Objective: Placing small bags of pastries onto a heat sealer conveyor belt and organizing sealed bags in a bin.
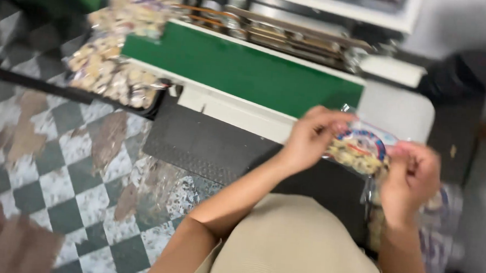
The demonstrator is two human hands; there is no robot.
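Clear plastic, printed with a round blue and red label and packed with pale, nut-like pieces, makes up the small snack bag (361, 148) pinched between both hands in front of the person's beige-clad lap. Fingers of the left hand (309, 140) are closed on the bag's upper left edge, thumb and forefinger meeting at its top corner; fingers of the right hand (412, 178) are curled shut on its lower right end. Between the two grips the bag's long axis slopes from upper left, nearest the left fingertips, down to the right, with its labelled face turned up to the camera; the picture is blurred, so which end is the mouth cannot be told. Just beyond the left fingers runs the green belt of a sealing machine (246, 70), with a white edge on its near side and metal rails along the far side. Below the fingers lies a dark ribbed platform (204, 143), bare on the side left of the left wrist. Well away to the left of both hands, a black tray (113, 80) holds a heap of similar filled bags, and under it spreads a worn green and white checked floor (57, 182). Right of the right fingers the surroundings are dark and smeared.
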